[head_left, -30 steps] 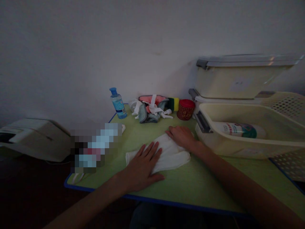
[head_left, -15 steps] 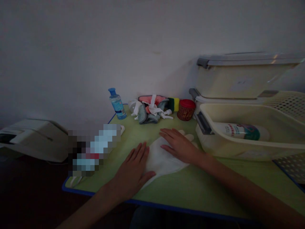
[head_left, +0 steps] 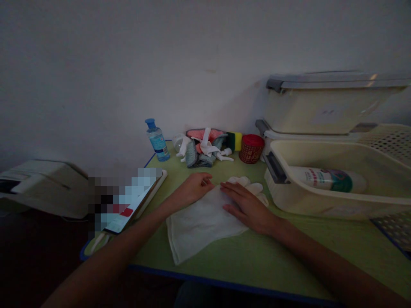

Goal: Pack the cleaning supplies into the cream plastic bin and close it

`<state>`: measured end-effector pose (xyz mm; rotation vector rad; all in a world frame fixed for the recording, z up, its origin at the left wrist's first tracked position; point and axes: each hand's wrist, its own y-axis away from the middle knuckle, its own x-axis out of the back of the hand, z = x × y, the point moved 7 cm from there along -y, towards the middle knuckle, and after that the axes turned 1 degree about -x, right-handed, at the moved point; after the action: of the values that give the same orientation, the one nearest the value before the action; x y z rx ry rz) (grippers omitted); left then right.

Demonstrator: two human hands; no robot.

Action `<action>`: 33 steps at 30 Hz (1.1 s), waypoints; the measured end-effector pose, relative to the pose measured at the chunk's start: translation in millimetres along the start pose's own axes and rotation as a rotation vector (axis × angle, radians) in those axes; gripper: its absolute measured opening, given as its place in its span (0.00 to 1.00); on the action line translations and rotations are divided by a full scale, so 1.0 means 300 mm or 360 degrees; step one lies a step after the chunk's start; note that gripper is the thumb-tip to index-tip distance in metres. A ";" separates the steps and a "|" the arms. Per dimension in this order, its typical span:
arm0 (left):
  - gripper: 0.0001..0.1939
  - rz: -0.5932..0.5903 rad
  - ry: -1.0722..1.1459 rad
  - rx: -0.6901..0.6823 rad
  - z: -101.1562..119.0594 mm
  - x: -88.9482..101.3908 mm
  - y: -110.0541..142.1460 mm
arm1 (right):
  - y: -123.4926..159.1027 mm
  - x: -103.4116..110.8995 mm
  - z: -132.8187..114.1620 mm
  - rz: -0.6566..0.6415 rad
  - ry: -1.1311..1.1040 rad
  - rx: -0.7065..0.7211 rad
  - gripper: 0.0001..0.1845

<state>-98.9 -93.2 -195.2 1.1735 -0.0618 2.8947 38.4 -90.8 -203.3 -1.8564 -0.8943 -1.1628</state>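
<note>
A white glove (head_left: 199,226) lies flat on the green table, its cuff toward the near left and its fingers toward the upper right. My right hand (head_left: 247,207) rests on the glove near its finger end, palm down with the fingers stretched out. At the glove's upper edge my left hand (head_left: 194,188) has its fingers curled together, closed on the edge of the glove. The pinched bit is mostly hidden by the fingers.
A cream storage box (head_left: 330,203) with a white bottle (head_left: 324,179) inside stands right. Behind are a red-lidded container (head_left: 252,149), a sponge (head_left: 234,141), piled cloths (head_left: 202,149) and a blue bottle (head_left: 157,141). A phone (head_left: 135,201) lies left, beside the table's blue edge (head_left: 244,287).
My left hand has moved from the glove's cuff up to its upper edge, and its fingers have curled. The cuff is uncovered now. My right hand has stayed nearly in place.
</note>
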 end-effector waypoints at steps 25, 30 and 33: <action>0.15 0.0319 0.0529 0.0048 -0.043 -0.078 -0.014 | 0.041 0.083 -0.036 -0.0016 0.0332 0.0012 0.10; 0.12 0.0293 0.0573 0.0081 -0.047 -0.077 -0.018 | 0.050 0.066 -0.032 -0.0251 0.0200 -0.0018 0.07; 0.10 0.0290 0.0600 0.0066 -0.047 -0.074 -0.019 | 0.053 0.063 -0.024 -0.0303 -0.0002 -0.0040 0.08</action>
<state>-92.5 -86.8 -220.7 0.6371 -0.1082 3.2363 55.4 -101.4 -187.3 -1.8227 -1.0806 -1.2928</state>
